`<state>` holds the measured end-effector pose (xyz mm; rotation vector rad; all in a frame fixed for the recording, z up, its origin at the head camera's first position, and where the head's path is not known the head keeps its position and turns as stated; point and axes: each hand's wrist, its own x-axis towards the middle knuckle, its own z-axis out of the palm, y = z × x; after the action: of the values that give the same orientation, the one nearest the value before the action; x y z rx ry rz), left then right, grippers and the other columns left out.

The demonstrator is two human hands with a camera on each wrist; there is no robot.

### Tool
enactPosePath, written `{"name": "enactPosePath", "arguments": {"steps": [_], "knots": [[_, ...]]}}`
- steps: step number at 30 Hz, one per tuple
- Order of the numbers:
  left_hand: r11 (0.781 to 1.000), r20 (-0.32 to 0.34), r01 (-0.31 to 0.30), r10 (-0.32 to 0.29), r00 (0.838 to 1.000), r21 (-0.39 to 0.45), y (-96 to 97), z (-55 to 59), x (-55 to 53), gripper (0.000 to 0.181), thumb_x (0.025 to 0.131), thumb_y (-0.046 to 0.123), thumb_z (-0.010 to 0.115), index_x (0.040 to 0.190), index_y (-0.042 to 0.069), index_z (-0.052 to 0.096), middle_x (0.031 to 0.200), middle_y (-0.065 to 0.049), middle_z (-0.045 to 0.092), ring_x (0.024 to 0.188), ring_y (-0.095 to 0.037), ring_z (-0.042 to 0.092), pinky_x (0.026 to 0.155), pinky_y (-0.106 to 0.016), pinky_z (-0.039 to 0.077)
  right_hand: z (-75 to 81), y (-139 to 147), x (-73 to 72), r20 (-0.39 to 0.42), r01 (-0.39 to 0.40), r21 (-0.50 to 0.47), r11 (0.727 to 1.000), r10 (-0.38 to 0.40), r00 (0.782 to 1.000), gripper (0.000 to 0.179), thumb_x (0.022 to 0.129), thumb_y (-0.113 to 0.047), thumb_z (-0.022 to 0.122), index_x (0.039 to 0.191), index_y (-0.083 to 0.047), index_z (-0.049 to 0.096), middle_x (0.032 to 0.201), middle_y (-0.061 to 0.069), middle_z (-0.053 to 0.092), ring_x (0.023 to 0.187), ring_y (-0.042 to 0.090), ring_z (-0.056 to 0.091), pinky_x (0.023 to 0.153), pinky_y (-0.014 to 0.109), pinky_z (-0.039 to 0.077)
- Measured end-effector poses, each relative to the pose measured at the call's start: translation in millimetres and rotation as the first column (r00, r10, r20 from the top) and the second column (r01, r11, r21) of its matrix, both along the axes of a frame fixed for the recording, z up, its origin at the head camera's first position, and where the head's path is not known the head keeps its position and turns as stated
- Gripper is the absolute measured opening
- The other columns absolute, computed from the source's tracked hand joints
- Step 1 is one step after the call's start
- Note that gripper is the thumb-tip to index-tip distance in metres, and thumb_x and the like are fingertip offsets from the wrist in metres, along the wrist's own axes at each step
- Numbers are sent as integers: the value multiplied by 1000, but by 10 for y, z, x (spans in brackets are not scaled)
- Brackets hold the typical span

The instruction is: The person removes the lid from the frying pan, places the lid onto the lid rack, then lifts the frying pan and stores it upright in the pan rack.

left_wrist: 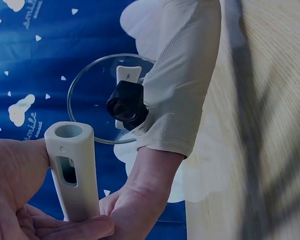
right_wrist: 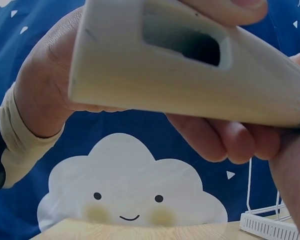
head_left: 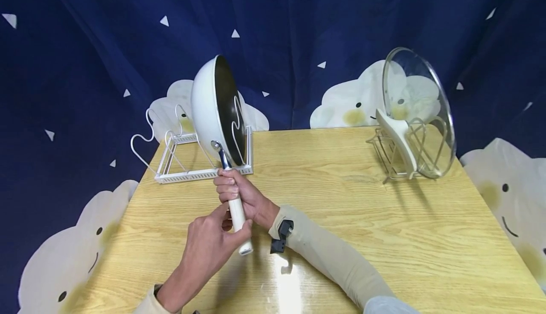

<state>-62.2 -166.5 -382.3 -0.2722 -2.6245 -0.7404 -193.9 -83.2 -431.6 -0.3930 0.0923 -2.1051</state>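
A white wok (head_left: 204,105) with a dark inside stands on its side in a white wire rack (head_left: 187,175), its long handle (head_left: 237,212) pointing down toward me. My right hand (head_left: 243,193) grips this handle near its metal neck. Lower down, around the handle's free end, my left hand (head_left: 213,238) holds it between thumb and fingers. The left wrist view shows the hollow butt of the handle (left_wrist: 77,175) beside the left palm. Close up in the right wrist view, the handle (right_wrist: 190,85) has the left fingers (right_wrist: 225,140) beneath it.
At the back right, a glass lid (head_left: 443,100) with a white grip (head_left: 398,136) leans in a small wire stand (head_left: 390,160). Both racks stand on a wooden table (head_left: 324,162). Behind it hangs a dark blue curtain (head_left: 290,29) printed with clouds.
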Motion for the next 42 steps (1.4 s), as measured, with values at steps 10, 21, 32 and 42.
{"name": "enactPosePath", "arguments": {"steps": [10, 21, 32, 42], "knots": [[1000, -1, -1, 1, 1000, 0, 6, -41, -7, 23, 75, 25, 84, 88, 11, 70, 71, 1, 74, 59, -7, 68, 51, -26, 49, -37, 7, -13, -5, 5, 6, 1000, -5, 1000, 41, 111, -17, 17, 82, -15, 46, 64, -10, 44, 47, -2, 48, 42, 12, 41], [1000, 23, -10, 9, 1000, 10, 18, -114, -12, 26, 76, 27, 84, 91, 9, 71, 72, -2, 75, 62, -11, 71, 53, -27, 51, -102, 23, -25, 1, 3, 14, 1000, -3, 1000, 41, 111, -17, 17, 83, -15, 46, 63, -10, 46, 47, -2, 48, 43, 12, 41], [1000, 26, -16, 16, 1000, -1, 13, -157, -5, 26, 77, 27, 84, 90, 10, 70, 73, -4, 76, 63, -14, 72, 54, -30, 52, -109, 24, -22, -5, 8, 42, 999, -8, 1000, 38, 112, -17, 20, 83, -16, 45, 63, -10, 45, 47, -2, 48, 42, 12, 40], [999, 28, -29, 29, 999, -17, 3, -215, 11, 34, 77, 29, 85, 99, 5, 72, 75, -4, 76, 63, -17, 72, 53, -30, 50, -149, 18, -29, -7, 3, 90, 996, -3, 1000, 34, 112, -18, 24, 85, -17, 46, 64, -11, 44, 48, -3, 50, 43, 11, 41]]}}
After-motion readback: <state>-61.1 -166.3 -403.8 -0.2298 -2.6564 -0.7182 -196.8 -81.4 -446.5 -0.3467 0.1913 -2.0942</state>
